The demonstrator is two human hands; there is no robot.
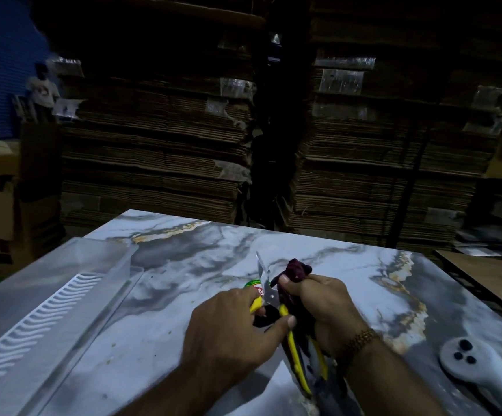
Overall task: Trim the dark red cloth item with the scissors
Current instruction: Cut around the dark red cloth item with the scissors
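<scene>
Two bare forearms reach over a marbled table (318,256). Left hand (231,331) has its fingers curled around yellow-handled scissors (266,291), blades pointing up and away. Right hand (323,307), a bracelet (359,342) at its wrist, has fingers clenched on a bunched dark red cloth (296,270) just beside the blades. At left sits a clear plastic tray (63,295); its contents cannot be made out.
</scene>
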